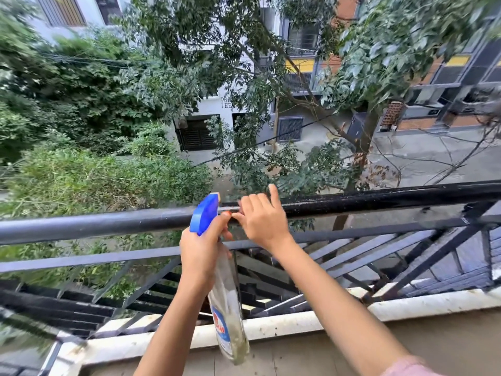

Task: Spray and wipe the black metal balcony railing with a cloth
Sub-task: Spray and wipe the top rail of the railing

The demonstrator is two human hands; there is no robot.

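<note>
Sleeve (406, 367) of pink cloth shows at the lower right edge, nearest the camera, and both bare forearms reach up from there toward the top rail (108, 221) of the black metal railing. Below the top rail, over the tan balcony floor (433, 340), hangs the clear body of the spray bottle (227, 308), tilted with its base toward the camera and carrying a blue and red label. The left hand (200, 248) holds this bottle just beneath the top rail, its grip closed round the neck, thumb up at the front of the blue spray head (204, 213), which overlaps the top rail and points rightward. The right hand (263, 221) is on the top rail right beside the spray head, fingers bent, index finger lifted above the rail, thumb tip meeting the sprayer's front; whether its grip pinches the nozzle or only touches it I cannot tell. Right of the hands the top rail looks darker and glossy with pale specks; left of them it is duller and greyer. Under the top rail run a second bar and slanted bars down to a stained white ledge (271, 329). Beyond the top rail lie green bushes (81, 172), a tree (363, 147), a paved street (433, 153) and grey and brick buildings (423, 115).
</note>
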